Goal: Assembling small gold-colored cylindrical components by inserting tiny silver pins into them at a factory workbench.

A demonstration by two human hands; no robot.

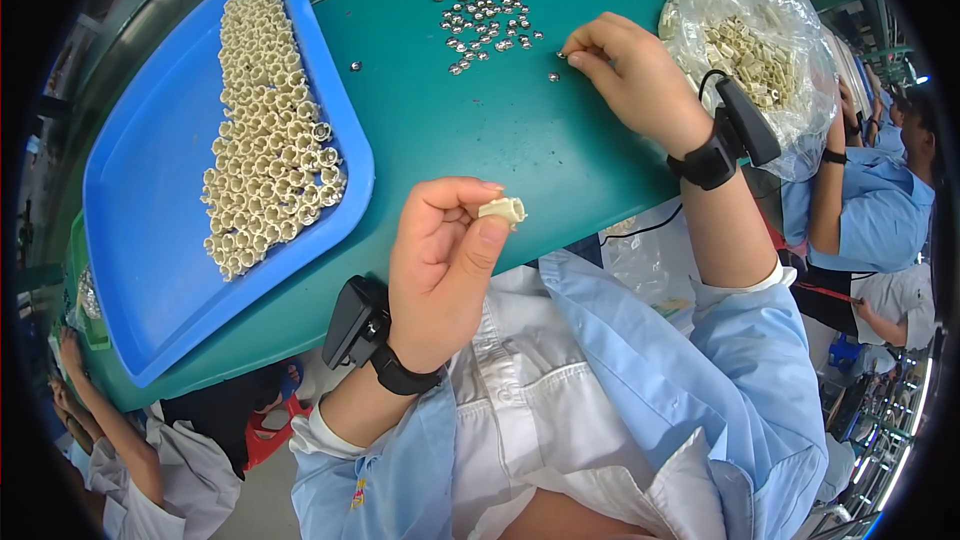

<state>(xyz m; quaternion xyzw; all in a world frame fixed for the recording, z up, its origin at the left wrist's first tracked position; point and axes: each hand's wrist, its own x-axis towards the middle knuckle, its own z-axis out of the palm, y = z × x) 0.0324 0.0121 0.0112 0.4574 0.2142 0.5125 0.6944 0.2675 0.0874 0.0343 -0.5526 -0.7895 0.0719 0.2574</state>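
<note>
My left hand [440,265] pinches a small cream plastic sleeve [503,211] between thumb and forefinger, above the near edge of the table. Out to the far right, my right hand [635,80] has thumb and forefinger closed on a small shiny metal piece [562,55], only partly visible at the fingertips. A single metal piece [554,76] lies on the table just below those fingers. Left of my right hand, several more shiny metal pieces [485,10] are scattered on the green tabletop [420,120].
A blue tray [150,230] at the left holds rows of standing cream sleeves [265,160]. At the right lies a clear plastic bag [800,60] of cream parts [750,60]. One stray metal piece [355,66] sits beside the tray. Co-workers [870,210] are on both sides.
</note>
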